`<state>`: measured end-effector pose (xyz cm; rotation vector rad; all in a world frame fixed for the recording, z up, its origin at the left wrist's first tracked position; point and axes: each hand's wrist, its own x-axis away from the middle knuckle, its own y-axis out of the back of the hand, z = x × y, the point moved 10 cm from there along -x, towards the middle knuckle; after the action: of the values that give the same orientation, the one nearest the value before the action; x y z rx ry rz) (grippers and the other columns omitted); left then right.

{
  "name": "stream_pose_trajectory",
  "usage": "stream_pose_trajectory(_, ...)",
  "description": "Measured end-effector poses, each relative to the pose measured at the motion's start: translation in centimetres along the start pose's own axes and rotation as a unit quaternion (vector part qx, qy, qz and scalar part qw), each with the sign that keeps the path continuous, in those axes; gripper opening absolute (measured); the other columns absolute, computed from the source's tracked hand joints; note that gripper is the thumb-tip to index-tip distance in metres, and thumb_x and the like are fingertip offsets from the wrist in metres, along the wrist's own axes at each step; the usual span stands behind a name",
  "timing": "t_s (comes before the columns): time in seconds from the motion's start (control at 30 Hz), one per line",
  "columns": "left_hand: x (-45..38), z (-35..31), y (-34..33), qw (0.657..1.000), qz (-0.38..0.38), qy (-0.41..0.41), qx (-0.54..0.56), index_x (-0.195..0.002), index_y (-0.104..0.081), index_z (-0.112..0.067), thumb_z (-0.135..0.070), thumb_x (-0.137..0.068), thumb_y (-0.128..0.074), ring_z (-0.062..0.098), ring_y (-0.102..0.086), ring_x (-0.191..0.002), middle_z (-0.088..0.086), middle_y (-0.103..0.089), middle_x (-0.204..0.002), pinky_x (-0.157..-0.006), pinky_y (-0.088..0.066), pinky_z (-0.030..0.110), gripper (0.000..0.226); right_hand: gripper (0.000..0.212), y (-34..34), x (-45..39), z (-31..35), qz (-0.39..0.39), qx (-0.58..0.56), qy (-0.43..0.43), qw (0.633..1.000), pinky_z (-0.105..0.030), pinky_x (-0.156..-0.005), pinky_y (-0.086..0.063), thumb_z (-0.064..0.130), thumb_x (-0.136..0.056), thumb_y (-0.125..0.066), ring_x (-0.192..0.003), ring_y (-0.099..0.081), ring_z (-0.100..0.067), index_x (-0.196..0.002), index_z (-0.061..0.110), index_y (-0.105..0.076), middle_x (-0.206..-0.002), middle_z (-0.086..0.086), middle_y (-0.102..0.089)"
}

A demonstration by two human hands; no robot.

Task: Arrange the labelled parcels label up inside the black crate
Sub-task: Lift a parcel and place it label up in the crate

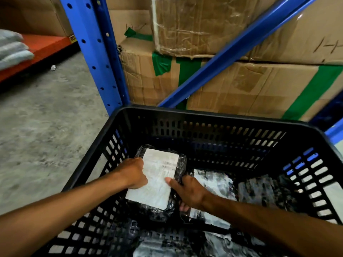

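Observation:
A black slotted crate (213, 118) fills the lower part of the view. Inside it, at the left, a parcel in black wrap (157, 179) lies with its white label facing up. My left hand (133, 174) grips its left edge and my right hand (187, 191) grips its right edge, thumb resting on the label. To the right lie other wrapped parcels: one (215, 180) just behind my right hand, another (259, 191) further right. More parcels (163, 245) show at the crate's near end, partly hidden by my arms.
A blue rack upright (92, 51) and a blue diagonal brace (232, 51) stand behind the crate. Stacked cardboard boxes (250, 86) with green tape sit within the rack. Grey concrete floor (46, 117) lies to the left, with an orange shelf (42, 47) holding grey folded cloth (13, 49).

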<state>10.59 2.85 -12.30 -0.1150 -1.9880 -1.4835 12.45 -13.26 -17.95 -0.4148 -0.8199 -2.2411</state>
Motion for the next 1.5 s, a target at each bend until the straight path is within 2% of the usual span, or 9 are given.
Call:
stream_pose_trajectory(0.13, 0.5, -0.7, 0.4, 0.998, -0.003, -0.013, -0.059, -0.130, -0.048, -0.006, -0.019, -0.086, -0.055, 0.026, -0.051, -0.121, 0.011, -0.048, -0.139, -0.085, -0.044, 0.024, 0.047, 0.071, -0.7, -1.2, 0.2, 0.048, 0.045, -0.049, 0.997, -0.027, -0.047, -0.053, 0.053, -0.095, -0.039, -0.062, -0.071, -0.035, -0.111, -0.016, -0.050, -0.087, -0.039, -0.067)
stream_pose_trajectory(0.37, 4.0, -3.3, 2.0, 0.975, -0.011, -0.102, -0.195, -0.128, -0.049, -0.016, -0.035, -0.088, -0.054, 0.026, -0.051, -0.118, 0.007, -0.049, -0.134, -0.093, -0.047, 0.034, 0.045, 0.054, 3.3, 4.0, 3.7, -0.026, 0.228, 0.061, 0.971, -0.029, -0.077, -0.048, 0.054, -0.088, -0.055, -0.099, -0.063, -0.026, -0.121, 0.012, -0.050, -0.111, -0.007, -0.065)
stream_pose_trajectory(0.5, 8.2, -4.5, -2.7, 0.942, 0.197, -0.180, -0.201, -0.140, -0.042, -0.025, -0.036, -0.087, -0.062, 0.014, -0.055, -0.103, -0.001, -0.051, -0.134, -0.080, -0.045, 0.018, 0.058, 0.065, -2.6, 11.6, 2.3, 0.229, 0.194, 0.063, 0.952, -0.035, -0.089, -0.051, 0.076, -0.073, -0.051, -0.106, -0.058, -0.013, -0.120, 0.033, -0.050, -0.118, 0.006, -0.061)
stream_pose_trajectory(0.63, 12.3, -4.9, -7.1, 0.890, 0.357, -0.212, -0.191, -0.132, -0.048, -0.030, -0.028, -0.079, -0.073, -0.001, -0.051, -0.071, -0.012, -0.060, -0.097, -0.057, -0.042, 0.008, 0.058, 0.044, -4.8, 14.3, 3.8, 0.205, 0.269, 0.196, 0.920, -0.037, -0.079, -0.056, 0.051, -0.088, -0.057, -0.094, -0.062, -0.015, -0.120, 0.022, -0.052, -0.114, -0.001, -0.063)
stream_pose_trajectory(0.73, 11.4, -5.7, -6.4, 0.914, 0.294, -0.230, -0.157, -0.128, -0.047, -0.028, -0.024, -0.075, -0.078, 0.004, -0.055, -0.081, -0.016, -0.057, -0.092, -0.065, -0.046, 0.009, 0.062, 0.034, -1.5, 12.3, 4.5, 0.131, 0.222, 0.208, 0.944, -0.036, -0.066, -0.057, 0.040, -0.095, -0.049, -0.080, -0.066, -0.018, -0.117, 0.015, -0.054, -0.096, -0.002, -0.067)
stream_pose_trajectory(0.9, 8.6, -6.0, -3.3, 0.957, 0.138, -0.227, -0.118, -0.135, -0.040, -0.030, -0.030, -0.076, -0.077, 0.018, -0.052, -0.109, -0.001, -0.052, -0.128, -0.090, -0.045, 0.029, 0.071, 0.073, -0.6, 10.2, 1.9, 0.134, 0.178, 0.132, 0.966, -0.025, -0.087, -0.051, 0.036, -0.081, -0.072, -0.103, -0.058, -0.016, -0.139, 0.021, -0.030, -0.120, 0.004, -0.056)
stream_pose_trajectory(1.07, 7.9, -4.0, -1.9, 0.971, 0.152, -0.179, 0.047, -0.132, -0.038, -0.040, -0.053, -0.062, -0.079, 0.009, -0.056, -0.100, -0.014, -0.055, -0.121, -0.075, -0.044, 0.021, 0.082, 0.056, 2.9, 10.5, 1.8, 0.095, 0.007, 0.104, 0.990, -0.011, -0.074, -0.053, 0.026, -0.075, -0.078, -0.096, -0.063, -0.002, -0.123, 0.033, -0.051, -0.106, 0.012, -0.067)
stream_pose_trajectory(1.23, 6.6, -2.6, 1.1, 0.901, 0.039, -0.136, 0.410, -0.119, -0.054, -0.033, -0.043, -0.033, -0.089, 0.010, -0.069, -0.097, -0.005, -0.074, -0.103, -0.085, -0.052, 0.025, 0.093, 0.048, 7.1, 9.8, 3.2, 0.054, -0.138, 0.119, 0.982, -0.017, -0.079, -0.055, 0.027, -0.066, -0.077, -0.099, -0.069, -0.009, -0.112, 0.023, -0.063, -0.107, 0.008, -0.074)
stream_pose_trajectory(1.5, 4.7, 0.7, 5.0, 0.891, -0.095, -0.051, 0.441, -0.121, -0.052, -0.016, -0.040, -0.058, -0.087, 0.013, -0.067, -0.090, -0.001, -0.068, -0.100, -0.083, -0.054, 0.029, 0.076, 0.052, 7.7, 5.7, 4.8, -0.039, -0.223, 0.122, 0.967, -0.032, -0.079, -0.059, 0.035, -0.076, -0.075, -0.094, -0.072, -0.019, -0.120, 0.014, -0.056, -0.107, -0.006, -0.074)
